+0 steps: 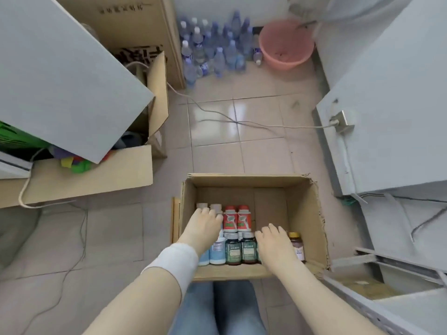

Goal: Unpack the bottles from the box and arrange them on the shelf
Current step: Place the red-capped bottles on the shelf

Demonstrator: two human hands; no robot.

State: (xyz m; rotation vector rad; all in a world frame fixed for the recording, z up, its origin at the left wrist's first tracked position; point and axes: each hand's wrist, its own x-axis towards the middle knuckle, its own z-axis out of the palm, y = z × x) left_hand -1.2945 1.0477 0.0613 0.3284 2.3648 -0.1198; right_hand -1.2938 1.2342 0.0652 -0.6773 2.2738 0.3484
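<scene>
bottles sit upright in the near half of the box [246, 181], which stands open on the tiled floor [242, 141] just in front of the person's knees. two grey-capped ones [216, 207] are at back left w/ two red ones [237, 220] beside them. the front row has blue-white [217, 252], dark green [240, 250] and an amber one [297, 245] at the right end. the far half of the box is bare cardboard.

left hand [205, 226] reaches in, fingers extended onto the grey caps, not wrapped round either. right hand [275, 245] lies flat over the front row btwn green and amber, fingers loosely spread. what's under the palm is hidden, and no grasp shows.

step looks like a pick: reach made, grip not. next move needs each hand to close round one bottle & lift straight up, clear of the neighbours, then turn to the grey metal unit [387, 117] at right, prob the shelf.
</scene>
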